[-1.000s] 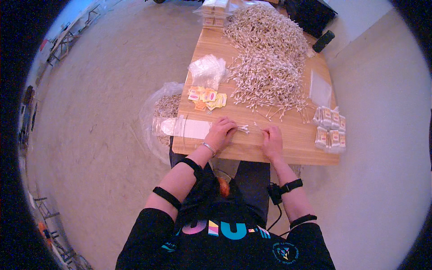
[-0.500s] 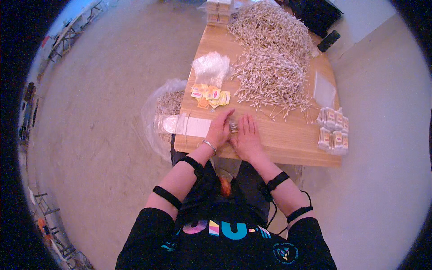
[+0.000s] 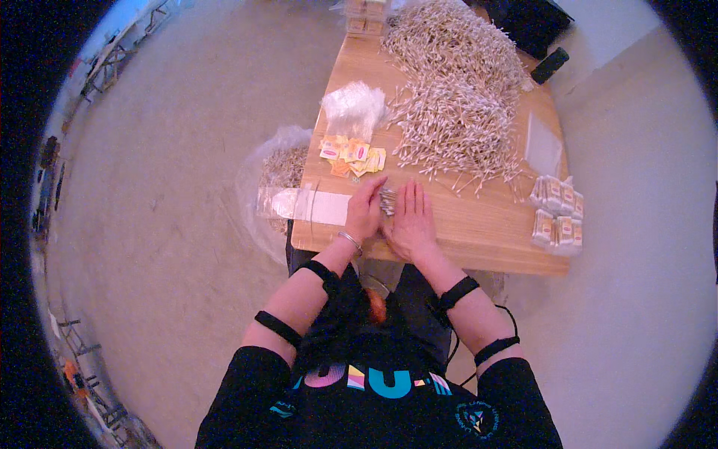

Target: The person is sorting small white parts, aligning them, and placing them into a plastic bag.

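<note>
Right now, your swabs (image 3: 387,200) sit between your left hand (image 3: 364,212) and right hand (image 3: 412,226), near the table's (image 3: 486,236) front edge. Their visible strip runs away from you; single sticks are too small to read for direction. Your right fingers lie straight and together alongside; whether your left fingers grip can't be told. Left of the table, a clear bag (image 3: 288,137) holds more swabs; at right, clear packs (image 3: 553,217) hold swabs and labels.

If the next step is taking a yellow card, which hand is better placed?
Probably the left hand: it is nearer the yellow cards, while the right hand is beyond the small swab bundle.
</note>
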Demonstrator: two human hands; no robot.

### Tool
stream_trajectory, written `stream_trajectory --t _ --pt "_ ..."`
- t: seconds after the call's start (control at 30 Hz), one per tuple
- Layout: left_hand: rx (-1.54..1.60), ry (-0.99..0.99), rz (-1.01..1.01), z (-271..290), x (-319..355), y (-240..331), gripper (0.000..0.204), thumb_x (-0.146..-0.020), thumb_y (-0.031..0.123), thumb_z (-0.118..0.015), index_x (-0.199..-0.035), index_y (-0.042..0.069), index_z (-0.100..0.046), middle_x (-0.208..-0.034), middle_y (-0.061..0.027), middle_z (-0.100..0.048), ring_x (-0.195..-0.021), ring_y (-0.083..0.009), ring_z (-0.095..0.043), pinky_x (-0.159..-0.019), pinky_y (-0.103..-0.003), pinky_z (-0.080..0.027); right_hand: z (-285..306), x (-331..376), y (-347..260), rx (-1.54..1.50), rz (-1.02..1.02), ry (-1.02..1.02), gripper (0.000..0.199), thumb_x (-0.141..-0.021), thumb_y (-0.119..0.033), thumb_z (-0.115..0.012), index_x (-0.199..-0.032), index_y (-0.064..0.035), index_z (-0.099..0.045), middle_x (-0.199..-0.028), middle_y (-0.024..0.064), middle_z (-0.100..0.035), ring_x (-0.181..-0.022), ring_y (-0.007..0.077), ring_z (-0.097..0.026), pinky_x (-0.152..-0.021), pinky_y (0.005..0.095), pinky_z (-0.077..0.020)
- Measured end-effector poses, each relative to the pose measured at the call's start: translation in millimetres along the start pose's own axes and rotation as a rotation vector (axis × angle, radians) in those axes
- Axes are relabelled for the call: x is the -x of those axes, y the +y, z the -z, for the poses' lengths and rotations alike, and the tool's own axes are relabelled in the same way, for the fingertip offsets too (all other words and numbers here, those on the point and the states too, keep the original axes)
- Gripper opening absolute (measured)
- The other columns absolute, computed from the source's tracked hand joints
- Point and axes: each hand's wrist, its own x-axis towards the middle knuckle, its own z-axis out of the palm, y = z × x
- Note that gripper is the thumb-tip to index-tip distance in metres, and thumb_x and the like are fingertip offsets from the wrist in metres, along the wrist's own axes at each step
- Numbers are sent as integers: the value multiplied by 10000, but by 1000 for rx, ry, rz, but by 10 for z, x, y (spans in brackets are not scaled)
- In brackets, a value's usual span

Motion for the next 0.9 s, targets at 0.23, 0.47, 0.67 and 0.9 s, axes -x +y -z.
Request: stream_trajectory --t 0.23,0.47,0.67,0.9 --pt "38 49 19 33 11 0 309 -866 17 -426 -1151 31 -545 -1101 -181 -593 -1038 -261 -575 -879 -332 -442 -2 176 -85 -4 25 -77 905 -809 -557 -479 -1370 81 -167 -1447 260 -121 -1361 371 -85 -1104 460 -68" --pt "74 74 8 58 -32 -33 302 -879 28 -418 -1156 -1 -536 -1114 -161 -594 -1051 -252 -566 -906 -323 -427 27 44 70 -177 -25 98 893 -770 -467 -598 -1385 25 -177 -1445 212 -177 -1347 376 -129 -1104 459 -82" --pt "71 41 20 42 -22 16 308 -881 37 -415 -1165 2 -530 -1150 -157 -573 -1091 -256 -539 -938 -329 -401 -170 106 217 -458 -81 327 874 -746 -302 -671 -1371 29 -157 -1417 235 -208 -1324 401 -168 -1090 461 -161" --pt "96 26 -24 57 9 16 337 -898 99 -400 -1207 17 -505 -1181 -170 -553 -1118 -277 -519 -960 -330 -379 -157 56 21 -276 -60 268 815 -812 -361 -589 -1367 64 -170 -1420 264 -183 -1329 393 -166 -1087 475 -142"
